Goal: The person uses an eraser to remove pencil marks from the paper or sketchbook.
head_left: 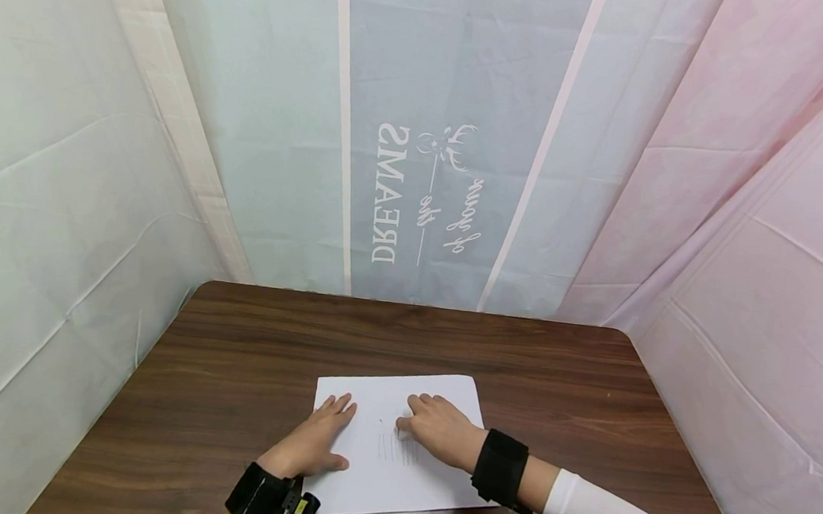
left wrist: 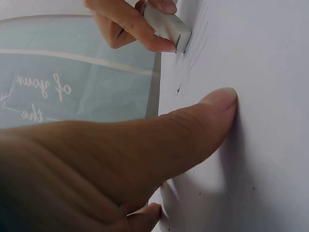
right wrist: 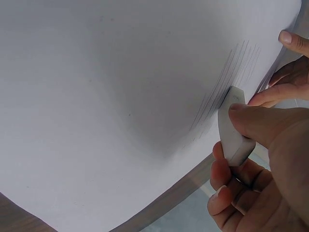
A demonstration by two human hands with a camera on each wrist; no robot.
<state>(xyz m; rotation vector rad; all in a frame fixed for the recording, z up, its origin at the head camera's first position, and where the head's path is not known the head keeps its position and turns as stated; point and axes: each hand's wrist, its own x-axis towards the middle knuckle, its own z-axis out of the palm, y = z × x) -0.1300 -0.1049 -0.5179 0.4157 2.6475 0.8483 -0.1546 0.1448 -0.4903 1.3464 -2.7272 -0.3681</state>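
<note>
A white sheet of paper (head_left: 359, 488) lies on the table, with several thin pencil-like lines (right wrist: 217, 92) drawn near its middle. My right hand (head_left: 442, 430) pinches a white eraser (right wrist: 234, 128) between thumb and fingers. One end of the eraser (left wrist: 169, 29) touches the paper at the lines. On the left part of the sheet rests my left hand (head_left: 316, 441), fingers spread and thumb pointing toward the lines. In the left wrist view its thumb (left wrist: 193, 125) lies along the paper, and a few small dark crumbs or specks show near it.
The dark wood-grain table (head_left: 246, 365) extends around the paper on all sides seen. Behind it hangs a pale blue curtain (head_left: 282, 160) with printed lettering; whitish and pink fabric (head_left: 763, 258) closes in the sides. Black bands with cameras (head_left: 500, 466) are worn on both wrists.
</note>
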